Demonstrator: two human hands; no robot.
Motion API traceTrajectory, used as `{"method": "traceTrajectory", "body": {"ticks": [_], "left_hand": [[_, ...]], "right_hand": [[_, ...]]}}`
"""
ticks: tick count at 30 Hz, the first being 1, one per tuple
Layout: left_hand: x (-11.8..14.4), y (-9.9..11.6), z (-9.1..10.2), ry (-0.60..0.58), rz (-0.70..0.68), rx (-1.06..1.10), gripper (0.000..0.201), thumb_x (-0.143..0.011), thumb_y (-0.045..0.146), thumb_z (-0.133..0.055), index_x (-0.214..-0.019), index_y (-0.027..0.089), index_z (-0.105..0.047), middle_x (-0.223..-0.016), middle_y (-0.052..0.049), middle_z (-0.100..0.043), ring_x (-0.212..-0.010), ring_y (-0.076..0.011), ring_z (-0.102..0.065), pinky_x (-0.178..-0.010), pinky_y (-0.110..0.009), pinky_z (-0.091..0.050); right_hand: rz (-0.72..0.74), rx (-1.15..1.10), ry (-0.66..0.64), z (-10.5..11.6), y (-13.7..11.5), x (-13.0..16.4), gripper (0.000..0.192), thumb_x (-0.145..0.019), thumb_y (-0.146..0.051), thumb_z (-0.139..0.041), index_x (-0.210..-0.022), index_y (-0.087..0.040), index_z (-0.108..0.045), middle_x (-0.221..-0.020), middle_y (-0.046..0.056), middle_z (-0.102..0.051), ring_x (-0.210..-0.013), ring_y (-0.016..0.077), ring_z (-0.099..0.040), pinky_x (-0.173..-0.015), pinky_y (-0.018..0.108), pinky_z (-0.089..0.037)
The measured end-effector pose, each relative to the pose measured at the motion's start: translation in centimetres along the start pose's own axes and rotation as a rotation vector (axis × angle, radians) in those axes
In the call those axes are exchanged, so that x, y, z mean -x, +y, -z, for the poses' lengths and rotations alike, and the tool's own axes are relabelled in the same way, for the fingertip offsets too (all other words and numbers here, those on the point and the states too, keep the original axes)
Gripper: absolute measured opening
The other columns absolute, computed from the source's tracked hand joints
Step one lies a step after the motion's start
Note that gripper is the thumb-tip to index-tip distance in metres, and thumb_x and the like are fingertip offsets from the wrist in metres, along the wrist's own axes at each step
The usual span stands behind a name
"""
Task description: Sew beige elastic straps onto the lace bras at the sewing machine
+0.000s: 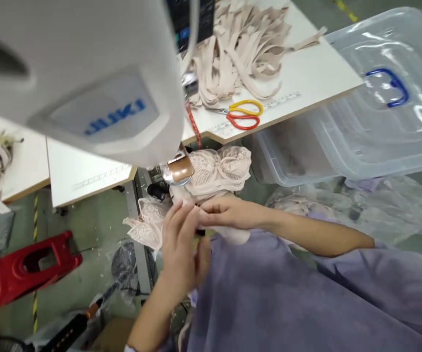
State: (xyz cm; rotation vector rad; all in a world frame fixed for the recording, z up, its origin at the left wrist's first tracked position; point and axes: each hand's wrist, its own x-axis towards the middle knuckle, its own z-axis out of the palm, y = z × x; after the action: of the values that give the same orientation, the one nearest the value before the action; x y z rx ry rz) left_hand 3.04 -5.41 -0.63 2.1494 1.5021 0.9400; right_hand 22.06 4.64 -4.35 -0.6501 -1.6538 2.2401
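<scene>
Head view: your hands meet at frame centre, below the sewing machine [86,73].
Left hand [179,249]: fingers pinched on the lace garment [218,171].
Right hand [221,212]: pinching the same edge, likely steadying it.
Surface [306,83]: strap pile [240,49], scissors [242,115].
Room: plastic bin [372,98] right, red stool [24,271] lower left.
</scene>
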Motion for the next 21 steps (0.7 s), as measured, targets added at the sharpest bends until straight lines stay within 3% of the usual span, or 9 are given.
{"method": "traceTrajectory", "body": {"ticks": [2,5,7,9,11,13,15,17,21], "left_hand": [[-1.2,-1.3,0.0,-0.186,0.059,-0.094,0.028,-0.095,0.029,-0.054,-0.118,0.020,-0.067,-0.110,-0.014,-0.072,-0.109,-0.0302,-0.066,-0.099,-0.048,-0.048],[-1.7,-4.2,-1.3,-0.294,0.539,0.019,0.042,-0.097,0.043,-0.049,-0.070,0.017,-0.068,-0.065,-0.009,-0.066,-0.070,-0.0241,-0.066,-0.076,-0.039,-0.051],[-1.3,-6.1,-2.5,-0.313,0.867,0.460,0.048,-0.094,0.054,-0.053,-0.065,0.017,-0.065,-0.055,-0.006,-0.060,-0.058,-0.0207,-0.061,-0.067,-0.035,-0.050],[-0.8,-7.3,-3.5,-0.299,1.016,0.979,0.046,-0.085,0.061,-0.064,-0.071,0.017,-0.066,-0.055,-0.002,-0.058,-0.057,-0.0193,-0.060,-0.064,-0.033,-0.050],[-0.3,-7.7,-4.1,-0.234,1.043,1.241,0.046,-0.076,0.061,-0.074,-0.075,0.016,-0.065,-0.052,0.003,-0.050,-0.055,-0.0161,-0.056,-0.062,-0.032,-0.051],[0.1,-7.5,-4.3,-0.157,1.023,1.259,0.043,-0.075,0.058,-0.077,-0.075,0.017,-0.064,-0.050,0.008,-0.041,-0.050,-0.0113,-0.048,-0.060,-0.028,-0.049],[0.4,-7.0,-4.1,-0.082,0.999,1.256,0.039,-0.077,0.053,-0.078,-0.076,0.017,-0.064,-0.053,0.006,-0.046,-0.052,-0.0092,-0.047,-0.060,-0.024,-0.046],[0.6,-6.3,-3.9,-0.033,0.949,1.167,0.036,-0.082,0.051,-0.074,-0.077,0.017,-0.066,-0.063,0.002,-0.057,-0.058,-0.0093,-0.050,-0.057,-0.021,-0.041],[0.6,-5.5,-3.3,0.000,0.804,0.799,0.033,-0.095,0.046,-0.059,-0.080,0.018,-0.069,-0.065,0.001,-0.057,-0.062,-0.0111,-0.049,-0.058,-0.022,-0.037]], "right_hand": [[0.002,0.240,-0.136,-0.3,0.1,-1.0,0.025,-0.098,-0.036,-0.052,-0.093,-0.016,-0.067,-0.085,0.001,-0.067,-0.077,0.0147,-0.060,-0.069,0.026,-0.046],[0.062,0.896,0.013,-0.9,1.2,-2.4,0.021,-0.097,-0.020,-0.050,-0.088,-0.015,-0.068,-0.082,0.005,-0.068,-0.072,0.0166,-0.059,-0.062,0.027,-0.040],[0.147,1.208,0.146,-0.9,2.4,-3.1,0.019,-0.096,-0.015,-0.051,-0.091,-0.015,-0.069,-0.083,0.007,-0.068,-0.072,0.0182,-0.060,-0.061,0.029,-0.037],[0.239,1.322,0.222,-0.8,3.7,-3.6,0.018,-0.097,-0.016,-0.052,-0.096,-0.016,-0.069,-0.082,0.006,-0.068,-0.073,0.0190,-0.061,-0.062,0.030,-0.038],[0.356,1.302,0.302,-0.5,4.7,-3.8,0.021,-0.099,-0.018,-0.049,-0.102,-0.017,-0.070,-0.085,0.006,-0.069,-0.078,0.0199,-0.063,-0.067,0.031,-0.044],[0.478,1.192,0.433,-0.4,5.2,-3.6,0.023,-0.099,-0.021,-0.049,-0.113,-0.017,-0.068,-0.099,0.010,-0.070,-0.092,0.0222,-0.064,-0.078,0.034,-0.049],[0.548,1.062,0.605,-0.7,5.4,-3.3,0.024,-0.097,-0.027,-0.055,-0.116,-0.018,-0.065,-0.106,0.011,-0.067,-0.100,0.0239,-0.063,-0.086,0.038,-0.052],[0.541,1.003,0.692,-1.1,5.4,-3.0,0.023,-0.094,-0.033,-0.061,-0.112,-0.020,-0.066,-0.101,0.010,-0.067,-0.096,0.0239,-0.063,-0.085,0.039,-0.053],[0.390,0.988,0.617,-1.8,5.0,-3.1,0.027,-0.097,-0.042,-0.059,-0.110,-0.021,-0.070,-0.101,0.009,-0.071,-0.095,0.0227,-0.065,-0.082,0.036,-0.053]]}}
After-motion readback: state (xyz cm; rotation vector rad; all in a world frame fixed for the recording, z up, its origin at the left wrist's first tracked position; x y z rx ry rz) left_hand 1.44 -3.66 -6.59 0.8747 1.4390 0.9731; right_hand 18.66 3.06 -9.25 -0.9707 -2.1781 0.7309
